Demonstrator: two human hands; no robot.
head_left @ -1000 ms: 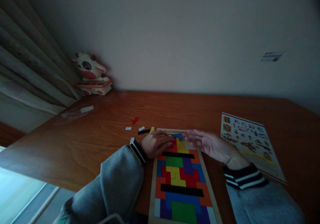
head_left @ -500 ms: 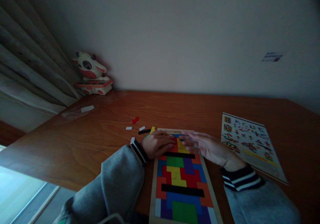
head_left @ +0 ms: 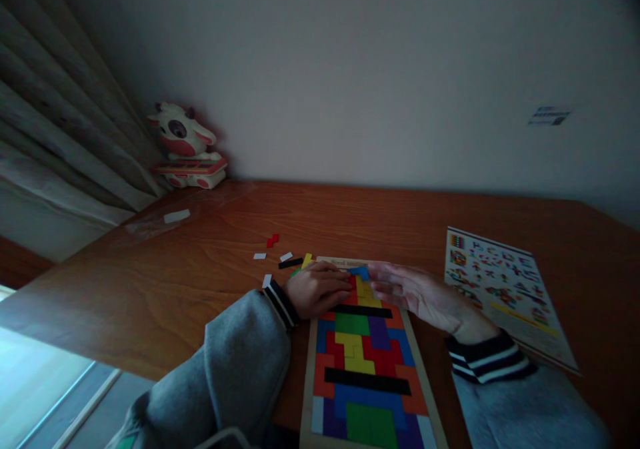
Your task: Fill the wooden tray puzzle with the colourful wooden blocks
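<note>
A wooden puzzle board [head_left: 309, 382] full of coloured block pieces lies in front of me on the desk. My left hand [head_left: 320, 289] rests palm down over the board's upper left part, its fingers spread slightly across the red pieces. On the other side, my right hand [head_left: 413, 292] is held on edge at the upper right of the board, fingers stretched toward the left hand. Between the two hands show a blue piece [head_left: 361, 273] and yellow pieces [head_left: 367, 292]. Nothing is visible in either hand. What lies under the left palm is hidden.
Loose pieces lie left of the board: a red one [head_left: 273, 241], a black bar [head_left: 291, 263] and several white ones. A printed pattern sheet [head_left: 510, 289] is at the right. The cow toy [head_left: 187, 145] stands at the back left, near a plastic bag [head_left: 150, 229].
My right hand has shifted slightly to the right, away from my left hand, uncovering more of the blue piece at the top of the board. The view has moved a little.
</note>
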